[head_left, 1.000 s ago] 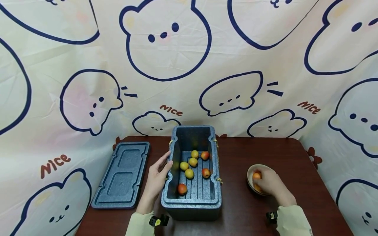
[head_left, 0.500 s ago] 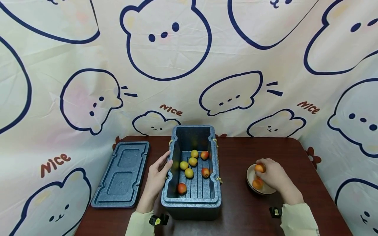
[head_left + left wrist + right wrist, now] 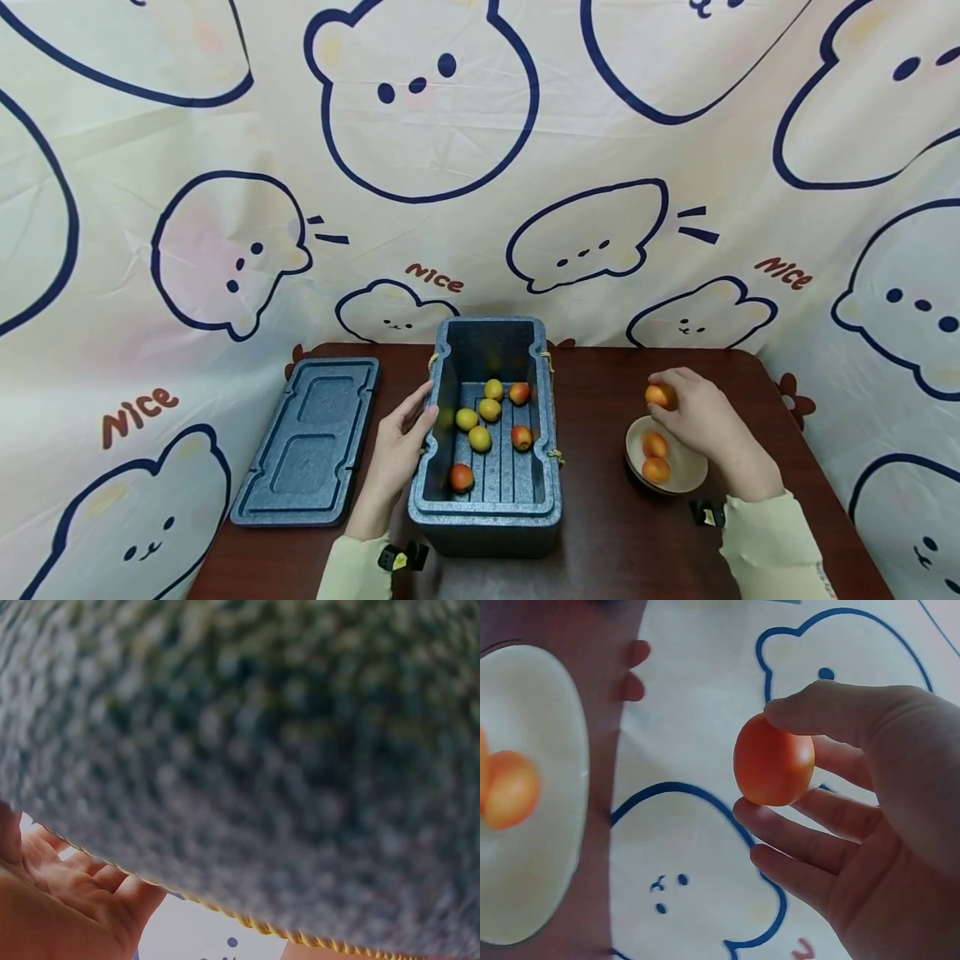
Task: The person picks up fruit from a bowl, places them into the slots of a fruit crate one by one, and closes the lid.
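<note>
Right grip (image 3: 699,421): pinching one orange fruit (image 3: 661,396) between thumb and fingertips, holding it just beyond the bowl (image 3: 686,472). Left grip (image 3: 401,450): resting, fingers unclenched, against the left side of the box (image 3: 486,523).

Risks, as judged: the round fruit could be slipping out and rolling across the tabletop (image 3: 600,533), the fingertip contact being slight; a low-swinging wrist could be tipping the bowl; uneven left-side pressure could be nudging the box.

Differences, against half a second earlier: the held fruit is now showing past the bowl's far rim; two remaining fruits (image 3: 656,471) are lying exposed inside; left grip and box are staying put.
</note>
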Demonstrator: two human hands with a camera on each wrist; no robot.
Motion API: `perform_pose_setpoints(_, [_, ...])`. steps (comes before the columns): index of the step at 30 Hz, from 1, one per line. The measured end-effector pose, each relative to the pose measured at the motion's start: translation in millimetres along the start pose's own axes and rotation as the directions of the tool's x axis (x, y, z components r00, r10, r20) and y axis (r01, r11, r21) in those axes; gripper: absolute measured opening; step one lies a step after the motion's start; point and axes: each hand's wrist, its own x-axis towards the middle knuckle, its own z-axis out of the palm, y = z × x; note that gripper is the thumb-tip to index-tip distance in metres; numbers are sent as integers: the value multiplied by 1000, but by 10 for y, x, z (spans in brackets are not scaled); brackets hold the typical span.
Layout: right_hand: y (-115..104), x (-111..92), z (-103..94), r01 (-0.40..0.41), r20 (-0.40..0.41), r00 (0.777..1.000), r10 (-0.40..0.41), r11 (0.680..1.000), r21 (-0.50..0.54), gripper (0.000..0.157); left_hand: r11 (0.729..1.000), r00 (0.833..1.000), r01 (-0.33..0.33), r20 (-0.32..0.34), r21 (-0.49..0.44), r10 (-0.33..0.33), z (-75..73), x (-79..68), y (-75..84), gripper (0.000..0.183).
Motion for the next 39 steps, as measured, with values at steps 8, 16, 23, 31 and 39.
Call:
perform_pose_setpoints(8, [-228, 176, -152, 50, -7, 999, -50, 999, 6, 35, 1000, 1000, 7, -9, 10, -7, -3, 14, 1, 45])
perform_pose_setpoints(16, [-587, 401, -206, 146, -24, 989, -145, 989, 5, 32, 1000, 1000, 27, -7, 4, -27, -14, 3, -4, 45])
perform_pose_setpoints(23, [-893, 540, -215, 231, -21, 973, -230, 973, 7, 34, 1000, 1000, 17, -8, 5, -17, -1, 6, -8, 44])
perform_pose_setpoints(31, [-1166, 623, -188, 287, 37, 957, -288, 957, 39, 37, 1000, 1000, 12, -5, 7, -12, 10, 13, -10, 44])
perform_pose_setpoints(39, [-1399, 678, -94, 337, 100, 935, -341, 940, 57, 36, 1000, 1000, 13, -5, 6, -13, 8, 0, 14, 44])
